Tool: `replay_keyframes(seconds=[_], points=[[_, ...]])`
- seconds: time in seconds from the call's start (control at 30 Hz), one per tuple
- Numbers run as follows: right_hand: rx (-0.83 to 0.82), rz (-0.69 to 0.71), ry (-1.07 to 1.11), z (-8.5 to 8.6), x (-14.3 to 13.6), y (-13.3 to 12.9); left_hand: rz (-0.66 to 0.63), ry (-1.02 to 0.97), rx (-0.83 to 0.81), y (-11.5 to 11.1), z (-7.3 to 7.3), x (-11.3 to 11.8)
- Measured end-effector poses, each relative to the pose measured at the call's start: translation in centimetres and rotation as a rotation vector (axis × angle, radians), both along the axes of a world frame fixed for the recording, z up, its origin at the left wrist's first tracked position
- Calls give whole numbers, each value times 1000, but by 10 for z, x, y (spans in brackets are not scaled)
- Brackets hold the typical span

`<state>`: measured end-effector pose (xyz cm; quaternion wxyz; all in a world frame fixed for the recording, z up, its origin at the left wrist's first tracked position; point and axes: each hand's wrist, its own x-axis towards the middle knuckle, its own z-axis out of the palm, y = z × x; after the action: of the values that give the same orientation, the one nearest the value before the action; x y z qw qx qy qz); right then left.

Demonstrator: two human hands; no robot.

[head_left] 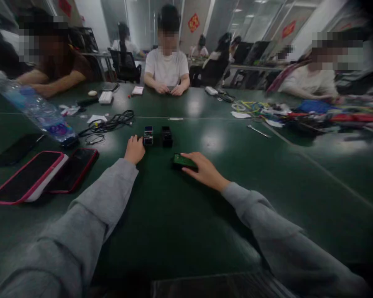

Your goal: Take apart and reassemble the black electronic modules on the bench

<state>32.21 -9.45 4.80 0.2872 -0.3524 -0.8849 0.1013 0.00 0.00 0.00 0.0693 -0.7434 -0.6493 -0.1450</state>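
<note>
My right hand (207, 169) grips a dark block with a green circuit board (185, 160) on its top, thumb and fingers on either side of its right end. Further left, my left hand (134, 150) rests on the table with its fingers slightly bent and apart. Its fingertips are at the left edge of a small dark device (148, 135) with shiny, screen-like parts; whether they touch it is hard to tell. A black box-shaped part (167, 136) stands just right of that device, between my hands and a little farther off.
Phones (29, 177), a plastic bottle (39, 109) and a coil of black cable (112, 123) lie to the left on the green table (161, 231). To the right are a wrench (258, 131) and piled coloured wires (298, 111). A person (167, 66) sits opposite; others sit at both sides.
</note>
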Motion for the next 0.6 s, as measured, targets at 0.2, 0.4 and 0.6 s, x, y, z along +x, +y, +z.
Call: replay_keyframes(seconds=[0.2,0.4,0.6], points=[[-143,173,282,4,-68,13,-4,-21,19,-3,1,4],[26,-208,306,-21,-47,78,4,-61,-23,-6,8,8],[68,-125,-68,-29,-57,84,-37,-126,-25,-8,10,7]])
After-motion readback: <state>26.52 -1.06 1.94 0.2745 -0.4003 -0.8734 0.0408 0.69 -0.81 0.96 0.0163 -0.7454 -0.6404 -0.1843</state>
